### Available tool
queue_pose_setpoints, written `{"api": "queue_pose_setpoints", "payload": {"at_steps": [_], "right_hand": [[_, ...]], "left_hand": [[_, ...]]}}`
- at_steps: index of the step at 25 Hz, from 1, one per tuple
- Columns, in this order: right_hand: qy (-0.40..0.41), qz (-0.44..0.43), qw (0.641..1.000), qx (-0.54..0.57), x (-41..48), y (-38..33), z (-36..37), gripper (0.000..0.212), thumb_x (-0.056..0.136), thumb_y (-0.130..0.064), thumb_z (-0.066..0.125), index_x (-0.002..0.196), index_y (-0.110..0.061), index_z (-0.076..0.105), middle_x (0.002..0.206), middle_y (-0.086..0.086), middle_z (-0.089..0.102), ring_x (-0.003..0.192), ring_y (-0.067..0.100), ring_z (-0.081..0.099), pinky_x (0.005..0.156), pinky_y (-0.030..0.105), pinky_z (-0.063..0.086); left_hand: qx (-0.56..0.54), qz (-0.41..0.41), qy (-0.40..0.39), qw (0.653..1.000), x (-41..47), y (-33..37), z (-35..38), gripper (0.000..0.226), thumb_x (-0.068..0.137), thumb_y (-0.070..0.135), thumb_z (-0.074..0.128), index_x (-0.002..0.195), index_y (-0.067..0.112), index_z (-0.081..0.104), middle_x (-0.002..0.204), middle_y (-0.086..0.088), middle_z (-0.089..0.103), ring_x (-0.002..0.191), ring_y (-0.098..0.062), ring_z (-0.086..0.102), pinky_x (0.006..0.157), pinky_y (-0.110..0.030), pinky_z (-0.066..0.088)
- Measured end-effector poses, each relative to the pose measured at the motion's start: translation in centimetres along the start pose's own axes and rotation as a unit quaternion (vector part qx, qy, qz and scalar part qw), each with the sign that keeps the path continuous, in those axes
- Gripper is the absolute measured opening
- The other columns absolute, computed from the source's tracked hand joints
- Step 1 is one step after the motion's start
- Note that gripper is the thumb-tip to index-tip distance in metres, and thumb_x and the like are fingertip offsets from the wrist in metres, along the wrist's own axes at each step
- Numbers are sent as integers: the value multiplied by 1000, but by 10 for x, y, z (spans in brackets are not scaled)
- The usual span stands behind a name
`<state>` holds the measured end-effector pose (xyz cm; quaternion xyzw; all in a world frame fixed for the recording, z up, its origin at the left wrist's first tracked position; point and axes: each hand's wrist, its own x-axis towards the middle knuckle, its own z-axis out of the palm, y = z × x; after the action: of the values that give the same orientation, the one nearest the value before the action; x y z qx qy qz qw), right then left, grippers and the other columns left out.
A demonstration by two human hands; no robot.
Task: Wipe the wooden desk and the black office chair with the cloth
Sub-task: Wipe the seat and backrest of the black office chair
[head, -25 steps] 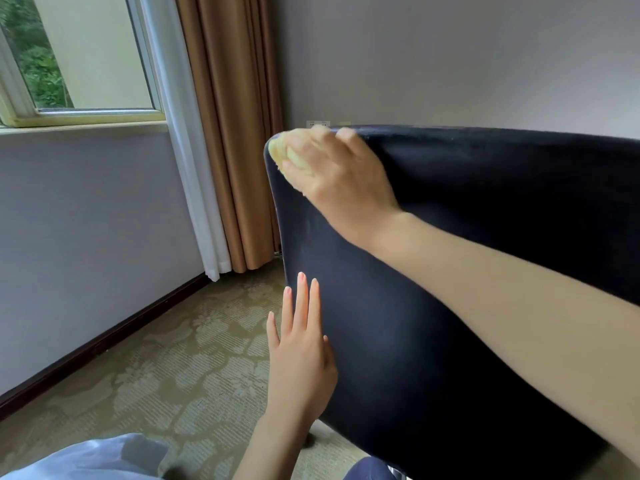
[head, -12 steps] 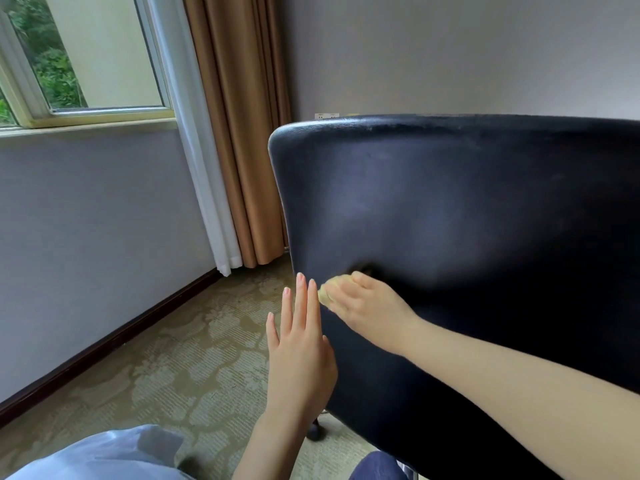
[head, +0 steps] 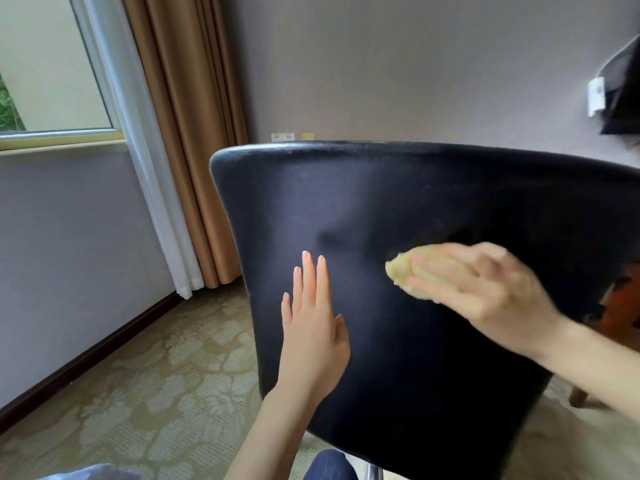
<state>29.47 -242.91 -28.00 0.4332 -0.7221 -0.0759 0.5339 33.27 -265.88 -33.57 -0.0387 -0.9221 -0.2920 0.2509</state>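
Observation:
The back of the black office chair (head: 398, 188) fills the middle and right of the view. My right hand (head: 485, 292) presses a bunched pale yellow cloth (head: 407, 268) against the middle of the backrest, fingers laid over it; hand and cloth are blurred. My left hand (head: 311, 327) lies flat on the backrest near its left edge, fingers straight and pointing up. A bit of reddish wooden furniture (head: 623, 303) shows past the chair's right edge; I cannot tell whether it is the desk.
A window (head: 52, 81) and brown curtain (head: 187, 133) stand at the left by the grey wall. Patterned carpet (head: 156, 386) covers the floor. Wall sockets (head: 282, 136) sit above the chair top. A dark object (head: 620, 91) hangs at the upper right.
My right hand with the cloth went down from the chair's top left corner along the left edge, then right to the middle of the backrest. My left hand stayed flat on the chair.

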Motion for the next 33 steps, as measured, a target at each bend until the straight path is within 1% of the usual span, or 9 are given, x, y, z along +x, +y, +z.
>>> {"api": "queue_pose_setpoints", "payload": {"at_steps": [5,8,10,14,16,19,23,28,33], "right_hand": [[119,105,984,-88,47,38,-37,39,92,5,55,115,-22,69,122,0,63,108,23,53,83,39,43],[159,138,973,-99,61,24,-21,37,95,1,52,117,-23,69,125,2,61,109,24,48,84,40,38],[143,139,977,-79,51,5,1,37,97,-1,45,117,-22,68,127,2,59,113,22,46,86,36,36],[41,141,989,29,8,-29,39,41,86,-8,47,122,-17,64,127,1,61,119,16,45,95,30,34],[31,132,989,49,-21,-43,48,41,90,-8,52,127,-21,58,131,-8,55,114,12,49,88,28,42],[-40,96,994,43,-71,-58,49,40,98,-8,37,122,-30,61,128,-14,58,113,10,52,88,29,46],[-74,76,994,32,-121,-47,31,34,90,-7,49,109,-24,72,120,-8,65,112,15,53,91,32,43],[-10,106,994,25,-126,0,-10,28,91,-5,60,116,-16,68,128,-4,57,113,21,56,84,38,52],[69,103,989,-81,-93,52,-59,35,93,0,58,121,-20,64,125,3,58,108,28,55,80,45,52]], "left_hand": [[-51,73,12,996,3,29,-1,88,93,7,45,132,40,-27,140,25,-40,141,-5,-24,115,-29,-9],[-111,94,-5,989,1,44,1,89,95,8,45,128,50,-26,139,33,-37,136,9,-23,115,-25,-5],[-157,91,-15,983,2,50,4,91,95,6,45,126,54,-24,139,35,-34,128,22,-23,114,-21,-2],[-254,30,-33,966,10,58,11,89,94,0,45,137,45,-19,148,24,-23,119,35,-11,97,6,3],[-270,6,-37,962,14,62,14,88,94,0,43,139,40,-22,146,22,-26,131,23,-6,103,2,7],[-263,4,-40,964,21,73,17,89,95,1,40,130,43,-29,139,20,-36,136,7,-18,105,-1,-5],[-248,-25,-42,967,26,84,24,88,94,0,36,139,33,-32,146,8,-40,141,-9,-23,112,-29,-13],[-254,-60,-29,965,34,90,25,73,102,23,32,144,24,-27,151,2,-36,143,-15,-19,113,-31,-10],[-232,-110,-12,966,44,86,15,68,102,35,27,147,17,-21,154,-4,-28,145,-17,-15,114,-31,-7]]}}
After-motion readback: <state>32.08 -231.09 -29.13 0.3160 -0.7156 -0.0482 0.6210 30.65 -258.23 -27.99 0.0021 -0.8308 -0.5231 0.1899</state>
